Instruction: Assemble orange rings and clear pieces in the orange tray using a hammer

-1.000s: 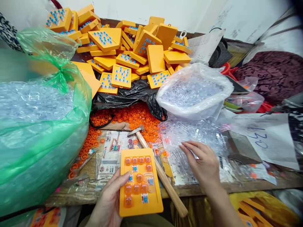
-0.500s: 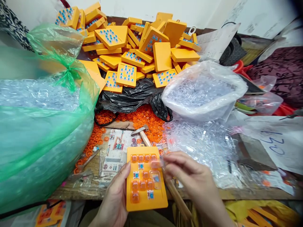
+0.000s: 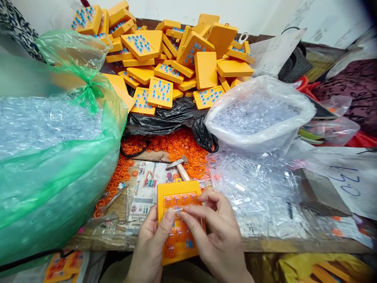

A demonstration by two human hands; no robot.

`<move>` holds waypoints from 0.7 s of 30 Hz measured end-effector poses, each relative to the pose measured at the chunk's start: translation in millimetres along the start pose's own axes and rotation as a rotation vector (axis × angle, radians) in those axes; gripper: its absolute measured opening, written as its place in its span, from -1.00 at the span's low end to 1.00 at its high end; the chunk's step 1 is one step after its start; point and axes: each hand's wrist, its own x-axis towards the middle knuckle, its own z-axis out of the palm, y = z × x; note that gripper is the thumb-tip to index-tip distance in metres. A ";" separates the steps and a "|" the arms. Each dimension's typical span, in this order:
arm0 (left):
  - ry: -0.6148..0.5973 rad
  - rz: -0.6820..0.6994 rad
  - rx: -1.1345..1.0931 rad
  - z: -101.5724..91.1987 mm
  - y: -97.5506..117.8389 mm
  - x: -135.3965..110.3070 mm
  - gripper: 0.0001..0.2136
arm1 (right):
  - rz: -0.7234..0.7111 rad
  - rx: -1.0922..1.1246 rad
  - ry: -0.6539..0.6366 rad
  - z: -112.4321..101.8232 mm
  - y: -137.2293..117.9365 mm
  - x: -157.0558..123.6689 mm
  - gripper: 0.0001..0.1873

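Observation:
My left hand (image 3: 156,234) grips the left side of a yellow plastic panel (image 3: 192,256), its thumb resting on the front face. The panel is tilted toward me over the table's front edge. Several translucent orange caps (image 3: 178,199) sit in its openings, and a blue switch (image 3: 189,243) shows near the lower right. Above the panel's upper middle, my right hand (image 3: 218,232) pinches a small clear plastic piece (image 3: 177,208) between thumb and fingers, close to my left thumb. My right fingers hide part of the panel's right side.
Yellow panels with blue switches (image 3: 160,92) are heaped at the back. Orange rings (image 3: 191,151) lie behind a hammer (image 3: 183,172). Clear plastic pieces (image 3: 259,192) spread on the right below an open white bag (image 3: 250,141). A large green bag (image 3: 108,157) bulges on the left.
My right hand has moved left with the clear piece, from the panel's right edge to over its upper middle. My left thumb has shifted inward onto the panel's face.

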 end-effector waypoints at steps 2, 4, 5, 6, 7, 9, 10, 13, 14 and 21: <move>-0.002 0.026 0.006 -0.1 -1.7 -0.8 -0.41 | 0.172 0.112 0.042 5.0 1.8 -3.6 -0.87; 0.003 0.042 0.017 -1.2 -3.4 -1.5 -0.43 | 0.396 0.366 0.041 10.4 3.4 -7.4 -0.71; 0.008 0.049 0.024 -2.0 -4.1 -1.5 -0.45 | 0.498 0.511 0.025 12.8 3.9 -9.3 -0.63; 0.012 0.056 0.031 -2.8 -4.6 -1.4 -0.47 | 0.579 0.637 0.003 14.9 4.1 -11.1 -0.57; 0.016 0.062 0.039 -3.6 -5.0 -1.1 -0.50 | 0.635 0.733 -0.014 16.8 3.9 -12.6 -0.54; 0.023 0.072 0.064 -4.9 -5.4 0.2 -0.56 | 0.680 0.817 0.002 20.1 2.6 -14.6 -0.51; 0.026 0.079 0.079 -5.3 -5.5 1.1 -0.59 | 0.679 0.830 0.031 22.0 1.5 -15.3 -0.51; 0.046 0.105 0.108 -5.6 -5.7 3.3 -0.61 | 0.661 0.849 0.117 28.9 -2.4 -16.0 -0.55; 0.057 0.110 0.106 -5.4 -5.7 3.6 -0.59 | 0.659 0.848 0.129 30.5 -3.3 -15.8 -0.55; 0.096 -0.012 0.043 -1.9 3.9 2.1 -0.43 | 0.342 0.206 -0.040 -21.6 29.2 6.9 -0.58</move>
